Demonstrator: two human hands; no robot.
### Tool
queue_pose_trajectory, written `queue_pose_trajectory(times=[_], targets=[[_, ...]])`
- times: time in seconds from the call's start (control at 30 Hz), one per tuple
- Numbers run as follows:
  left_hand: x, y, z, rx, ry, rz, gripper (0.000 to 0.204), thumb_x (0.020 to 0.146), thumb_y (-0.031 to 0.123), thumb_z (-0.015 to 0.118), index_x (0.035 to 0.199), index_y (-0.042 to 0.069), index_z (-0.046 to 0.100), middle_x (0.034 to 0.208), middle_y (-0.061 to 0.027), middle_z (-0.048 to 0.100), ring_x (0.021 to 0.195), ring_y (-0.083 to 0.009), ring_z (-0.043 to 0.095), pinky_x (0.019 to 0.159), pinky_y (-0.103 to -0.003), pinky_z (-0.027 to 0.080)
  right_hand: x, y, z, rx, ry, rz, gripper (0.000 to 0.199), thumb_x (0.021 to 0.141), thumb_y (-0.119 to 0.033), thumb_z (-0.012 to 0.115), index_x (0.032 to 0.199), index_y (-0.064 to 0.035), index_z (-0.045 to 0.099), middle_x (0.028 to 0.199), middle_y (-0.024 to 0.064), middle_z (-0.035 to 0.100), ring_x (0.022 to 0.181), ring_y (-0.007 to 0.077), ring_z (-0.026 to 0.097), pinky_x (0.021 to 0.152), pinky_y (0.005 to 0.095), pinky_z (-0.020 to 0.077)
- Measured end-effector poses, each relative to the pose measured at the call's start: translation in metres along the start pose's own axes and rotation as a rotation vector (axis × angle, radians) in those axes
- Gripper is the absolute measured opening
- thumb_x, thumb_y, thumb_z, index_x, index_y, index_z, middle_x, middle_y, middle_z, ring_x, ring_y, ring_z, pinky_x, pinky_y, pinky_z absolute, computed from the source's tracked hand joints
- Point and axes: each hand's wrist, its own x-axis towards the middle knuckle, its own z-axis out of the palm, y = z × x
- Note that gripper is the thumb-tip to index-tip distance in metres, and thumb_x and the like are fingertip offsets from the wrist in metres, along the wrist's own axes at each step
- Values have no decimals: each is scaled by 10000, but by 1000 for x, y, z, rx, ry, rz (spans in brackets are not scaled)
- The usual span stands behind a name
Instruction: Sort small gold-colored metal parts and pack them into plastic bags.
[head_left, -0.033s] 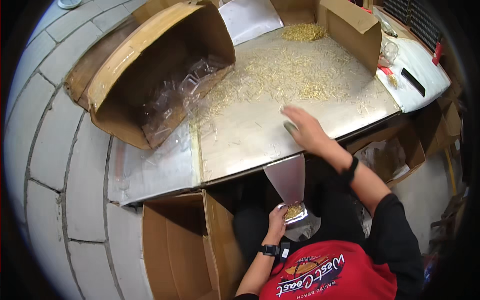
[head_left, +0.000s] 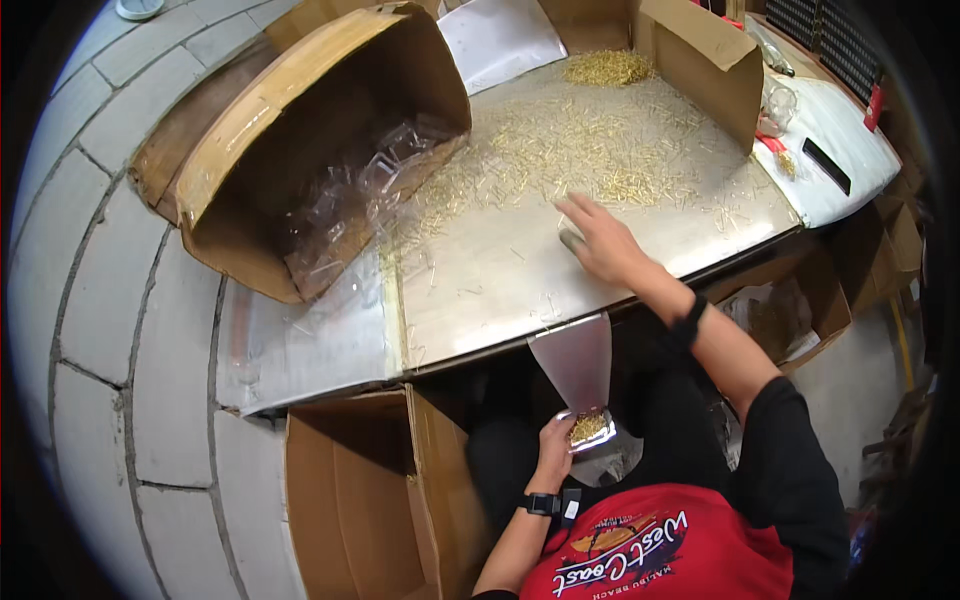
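My left hand [head_left: 556, 447] grips a small clear plastic box [head_left: 605, 436] that has small gold-coloured metal pieces [head_left: 587, 428] in it. The box sits just below the narrow end of a translucent chute [head_left: 572, 358] hanging from the table's front edge. Over the metal tabletop [head_left: 480, 290], my right hand [head_left: 606, 246] is open with its fingers stretched out, holding nothing. Just beyond its fingertips lie many thin gold-coloured pin-like pieces [head_left: 630, 187], spread across the table. They are too small to name more exactly.
A tipped cardboard box [head_left: 260, 130] with clear plastic boxes [head_left: 350, 190] spilling out stands at the left. A gold heap [head_left: 608, 67] lies at the back. Below left is an open carton [head_left: 350, 480]; a black bar-shaped thing [head_left: 827, 166] lies on white covering at the right.
My right hand has shifted slightly toward the far side of the table, nearer the scattered pieces. The left hand and its box stay nearly in place.
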Motion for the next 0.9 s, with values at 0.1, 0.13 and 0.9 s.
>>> queue_pose_trajectory(times=[0.1,0.13,0.9], targets=[[4,1,1,-59,46,7,245,940,188,460,1006,-15,580,913,-80,615,790,-166,618,693,-301,513,45,35,22,-158,-370,31,405,880,-158,448,1257,-12,453,1357,207,383,1254,345,377,1022,404,345],[5,3,6,-35,74,11,252,941,195,460,1009,-15,581,917,-84,616,792,-168,618,681,-302,517,43,40,28,-160,-368,26,405,880,-158,448,1257,-12,453,1357,207,383,1254,345,377,1022,404,345],[0,11,23,55,18,29,348,972,269,372,1100,-12,533,990,-101,621,820,-191,641,647,-325,551,-26,-42,67,-43,-323,-285,418,869,-247,512,1243,-61,508,1354,145,430,1298,329,337,1065,415,286]])
